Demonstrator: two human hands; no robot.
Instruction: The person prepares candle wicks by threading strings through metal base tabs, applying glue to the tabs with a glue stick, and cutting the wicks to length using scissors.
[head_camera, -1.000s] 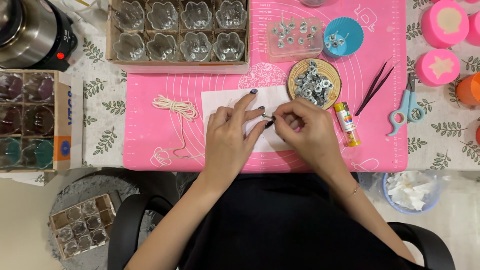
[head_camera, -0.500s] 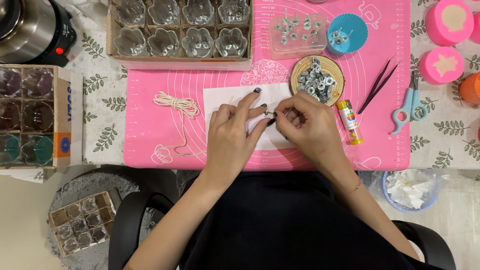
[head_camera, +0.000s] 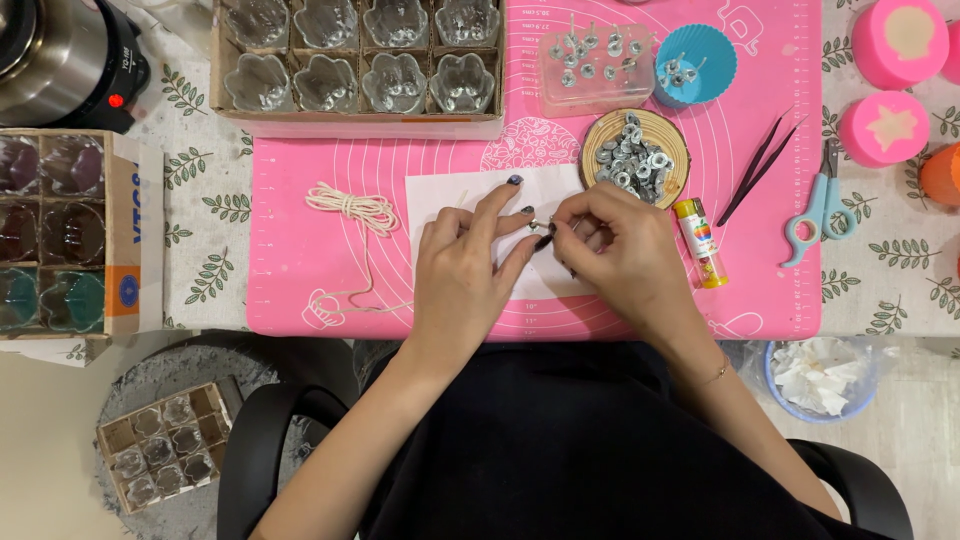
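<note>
While both hands meet over the white paper (head_camera: 470, 195), I log: left hand (head_camera: 460, 275) and right hand (head_camera: 620, 255) pinching one small metal wick tab (head_camera: 541, 224); threading step, next needs fine alignment.

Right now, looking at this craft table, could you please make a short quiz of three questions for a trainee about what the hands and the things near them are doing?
1. True or false: the left hand and the right hand pinch one small metal piece between them.
2. Multiple choice: the round wooden dish of metal wick tabs lies: A) left of the wick string coil; B) just beyond the right hand; C) off the pink mat.
3. Fill in: the hands work above a white ____.

Key: 1 true; 2 B; 3 paper sheet.
</note>
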